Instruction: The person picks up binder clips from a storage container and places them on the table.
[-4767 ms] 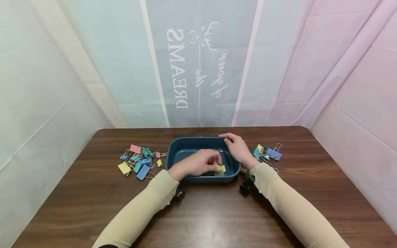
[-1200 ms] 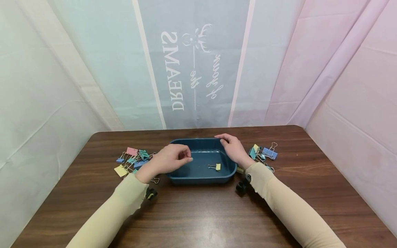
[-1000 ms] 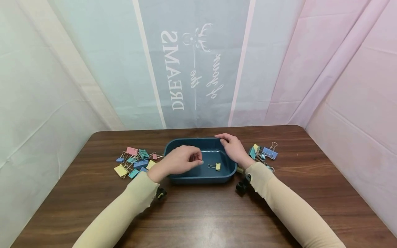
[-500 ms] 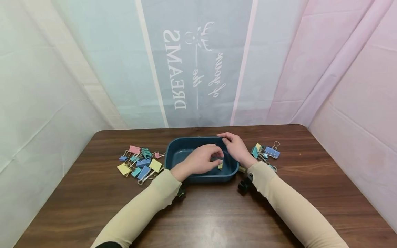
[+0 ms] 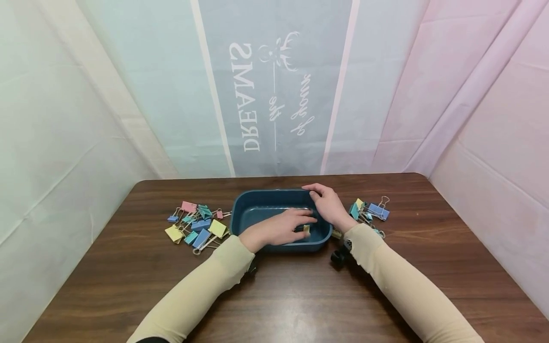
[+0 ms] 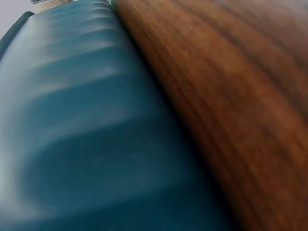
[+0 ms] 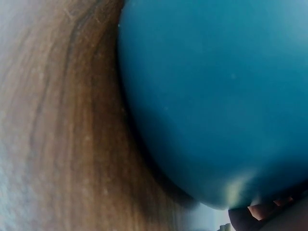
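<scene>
In the head view, my left hand (image 5: pixel 283 227) is inside a dark blue plastic bin (image 5: pixel 253 209), its fingers spread over a small yellow binder clip (image 5: pixel 306 228). The clip lies on the bin's floor between thumb and fingers, partly hidden. My right hand (image 5: pixel 328 205) holds the bin's right rim near the far corner, thumb on the inner side and the other fingers partly hidden. The left wrist view is filled by the bin's ribbed wall (image 6: pixel 96 120) and tabletop. In the right wrist view, the bin's smooth outer side (image 7: pixel 207 96) takes up most of the picture.
Left of the bin lies a pile of pink, blue, green and yellow binder clips (image 5: pixel 200 225). A smaller group of clips (image 5: pixel 378 211) lies to the right, beside my right wrist. A printed cloth (image 5: pixel 274 95) hangs behind the brown wooden table (image 5: pixel 291 295).
My left hand has moved right, from the bin's left side to over the small yellow clip, and its fingers have spread. A large yellow clip now lies in the left pile. My right hand stays on the rim.
</scene>
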The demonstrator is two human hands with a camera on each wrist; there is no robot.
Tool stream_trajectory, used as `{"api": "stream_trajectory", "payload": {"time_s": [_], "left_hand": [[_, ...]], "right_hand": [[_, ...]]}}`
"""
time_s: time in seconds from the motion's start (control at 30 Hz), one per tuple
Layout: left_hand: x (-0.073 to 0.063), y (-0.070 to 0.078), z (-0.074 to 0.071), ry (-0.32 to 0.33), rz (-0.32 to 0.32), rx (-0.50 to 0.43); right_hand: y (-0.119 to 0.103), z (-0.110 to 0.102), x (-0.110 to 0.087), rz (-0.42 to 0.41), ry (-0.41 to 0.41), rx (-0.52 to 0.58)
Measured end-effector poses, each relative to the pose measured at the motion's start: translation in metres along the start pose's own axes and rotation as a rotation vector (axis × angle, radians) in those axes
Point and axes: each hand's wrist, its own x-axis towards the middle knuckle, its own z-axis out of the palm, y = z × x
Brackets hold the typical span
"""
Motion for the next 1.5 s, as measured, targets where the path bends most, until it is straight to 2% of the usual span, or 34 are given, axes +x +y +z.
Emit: {"api": "stream_trajectory", "payload": {"time_s": [0.13,0.27,0.4,0.53,0.63,0.77,0.93,1.03,1.17,1.33,1.5], "left_hand": [[-0.001,0.0,0.001,-0.052,0.003,-0.024],[-0.001,0.0,0.002,-0.061,0.005,-0.029],[0.003,-0.001,0.003,-0.059,-0.001,0.008],[0.006,-0.001,0.002,-0.103,0.01,0.016],[0.006,0.0,0.001,-0.138,0.029,-0.012],[0.006,-0.001,0.002,-0.155,0.035,-0.029],[0.011,0.0,0.003,-0.088,0.017,-0.025],[0.015,0.003,0.004,-0.024,0.016,0.023],[0.017,0.007,0.004,0.029,-0.005,0.098],[0.015,0.008,0.004,0.056,-0.025,0.123],[0.015,0.007,0.005,0.062,-0.034,0.101]], "right_hand": [[-0.001,0.001,-0.001,0.006,-0.003,-0.003],[-0.001,0.002,-0.001,0.006,-0.008,0.0],[0.0,0.001,0.0,0.001,-0.012,-0.005],[0.0,0.001,0.001,0.005,-0.015,-0.002],[0.0,0.001,0.001,0.004,-0.016,0.007],[0.0,0.002,0.001,0.008,-0.025,0.004],[0.0,0.002,0.001,0.0,-0.011,0.002],[0.0,0.001,0.002,-0.003,-0.009,0.003],[0.0,-0.001,0.002,0.008,-0.027,0.004],[-0.001,-0.001,0.002,0.011,-0.019,0.015],[0.0,0.0,0.003,0.018,-0.018,0.021]]}}
